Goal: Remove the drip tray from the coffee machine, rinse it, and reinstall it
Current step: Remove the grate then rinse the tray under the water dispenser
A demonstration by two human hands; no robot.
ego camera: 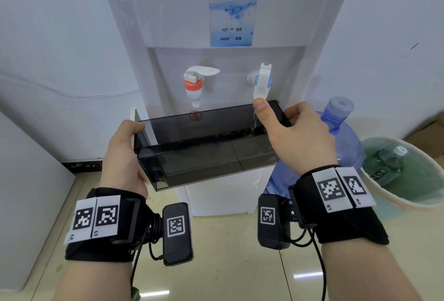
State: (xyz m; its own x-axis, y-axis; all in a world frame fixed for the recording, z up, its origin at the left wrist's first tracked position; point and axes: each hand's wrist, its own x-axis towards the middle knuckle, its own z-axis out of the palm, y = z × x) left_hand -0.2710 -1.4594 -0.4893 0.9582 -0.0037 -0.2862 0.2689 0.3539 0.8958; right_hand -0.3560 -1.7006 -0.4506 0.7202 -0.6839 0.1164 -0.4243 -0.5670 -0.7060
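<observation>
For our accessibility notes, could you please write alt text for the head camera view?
Two hands hold a dark drip tray under a water dispenser; the right hand presses the blue tap, running water into it, while the left hand grips its end.

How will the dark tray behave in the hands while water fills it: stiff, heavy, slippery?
The dark tray looks like rigid plastic, so probably stiff. Water from the blue tap runs into its right end, likely making that side heavier. Its smooth, wetted walls may get slippery.

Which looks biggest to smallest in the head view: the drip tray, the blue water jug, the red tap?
1. drip tray, though it sits nearest the camera.
2. blue water jug, partly hidden behind the right hand.
3. red tap.
</observation>
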